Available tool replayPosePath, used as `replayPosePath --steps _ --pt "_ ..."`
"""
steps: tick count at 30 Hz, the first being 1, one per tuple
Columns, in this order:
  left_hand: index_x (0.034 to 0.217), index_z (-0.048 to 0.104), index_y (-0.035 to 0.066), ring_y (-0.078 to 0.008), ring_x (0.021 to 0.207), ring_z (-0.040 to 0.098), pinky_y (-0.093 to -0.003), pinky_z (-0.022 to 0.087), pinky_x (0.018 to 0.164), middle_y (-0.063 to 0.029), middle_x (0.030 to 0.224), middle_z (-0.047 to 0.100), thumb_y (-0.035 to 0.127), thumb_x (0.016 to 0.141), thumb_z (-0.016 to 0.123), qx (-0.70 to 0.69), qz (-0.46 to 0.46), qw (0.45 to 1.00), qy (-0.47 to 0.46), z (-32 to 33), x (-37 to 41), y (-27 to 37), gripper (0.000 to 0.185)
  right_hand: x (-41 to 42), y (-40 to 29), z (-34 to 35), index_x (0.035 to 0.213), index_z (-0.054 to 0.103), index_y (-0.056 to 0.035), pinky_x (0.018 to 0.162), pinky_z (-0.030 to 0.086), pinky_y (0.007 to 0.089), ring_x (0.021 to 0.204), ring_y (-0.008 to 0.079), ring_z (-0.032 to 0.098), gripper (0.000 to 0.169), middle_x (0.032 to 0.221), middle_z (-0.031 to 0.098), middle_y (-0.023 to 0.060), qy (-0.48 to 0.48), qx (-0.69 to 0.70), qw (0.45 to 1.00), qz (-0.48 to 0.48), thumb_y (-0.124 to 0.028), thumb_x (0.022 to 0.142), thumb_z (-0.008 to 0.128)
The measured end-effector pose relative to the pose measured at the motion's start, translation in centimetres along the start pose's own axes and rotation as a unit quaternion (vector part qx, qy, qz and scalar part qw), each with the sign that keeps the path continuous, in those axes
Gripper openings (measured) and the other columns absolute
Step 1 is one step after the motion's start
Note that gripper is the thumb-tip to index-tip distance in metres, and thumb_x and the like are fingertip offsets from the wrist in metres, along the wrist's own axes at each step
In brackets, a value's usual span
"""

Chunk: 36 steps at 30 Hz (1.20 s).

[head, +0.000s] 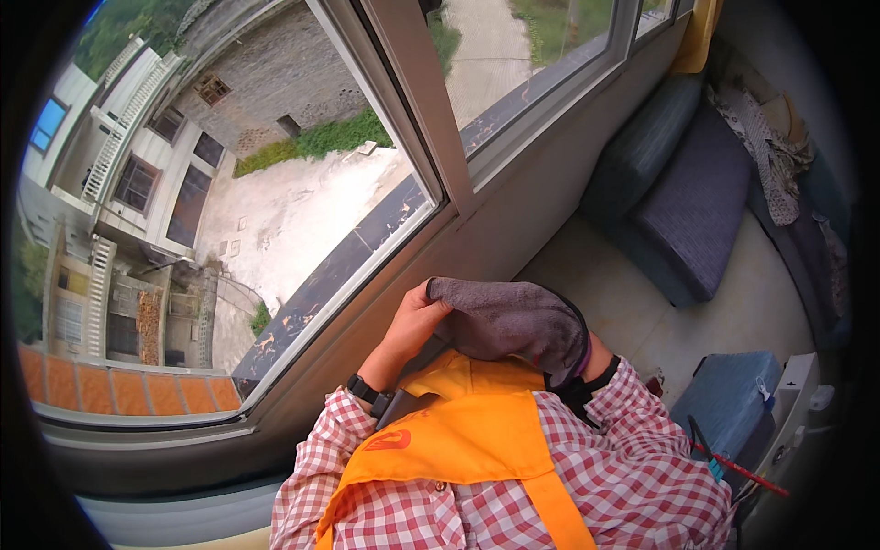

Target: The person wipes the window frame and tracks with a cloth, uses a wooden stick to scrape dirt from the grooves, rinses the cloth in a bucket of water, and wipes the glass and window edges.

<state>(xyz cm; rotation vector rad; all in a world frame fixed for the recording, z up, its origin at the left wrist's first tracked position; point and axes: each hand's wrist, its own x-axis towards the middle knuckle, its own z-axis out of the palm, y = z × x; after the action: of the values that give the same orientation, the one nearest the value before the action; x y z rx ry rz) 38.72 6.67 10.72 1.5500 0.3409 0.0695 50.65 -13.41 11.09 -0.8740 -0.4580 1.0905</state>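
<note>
A grey-purple terry cloth (pixel 505 313) with dark edging is spread between my hands, above the lap of my orange apron (pixel 447 440). My left hand (pixel 412 317) pinches its near-window corner between thumb and fingers. The cloth drapes over my right hand and hides it; only the right wrist and forearm (pixel 599 361) show below the dark hem. A black watch (pixel 366 393) is on my left wrist, and a black band (pixel 597 385) circles the right one.
A window with a metal frame (pixel 419 137) runs along my left and front, with a wall (pixel 522 199) below it. On the floor (pixel 605 289) to the right stand a blue-purple sofa seat (pixel 694 199) and a blue cushion (pixel 732 392). A red stick (pixel 749 471) juts out beside a white cabinet (pixel 790 405).
</note>
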Motion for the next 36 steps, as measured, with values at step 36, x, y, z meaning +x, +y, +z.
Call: replayPosePath --steps 36 --pt "0.146 0.034 0.010 -0.0429 0.079 0.066 -0.0483 0.052 0.068 -0.0221 0.082 0.065 0.009 0.081 0.069 0.379 0.187 0.906 0.009 2.4 0.2 1.5 0.074 6.2 1.0 -3.1 0.125 0.060 -0.0036 0.096 0.049 0.0418 0.114 0.0355 0.061 0.037 0.121 0.065 0.0183 0.126 -0.577 0.774 -0.229 -0.017 0.090 0.062"
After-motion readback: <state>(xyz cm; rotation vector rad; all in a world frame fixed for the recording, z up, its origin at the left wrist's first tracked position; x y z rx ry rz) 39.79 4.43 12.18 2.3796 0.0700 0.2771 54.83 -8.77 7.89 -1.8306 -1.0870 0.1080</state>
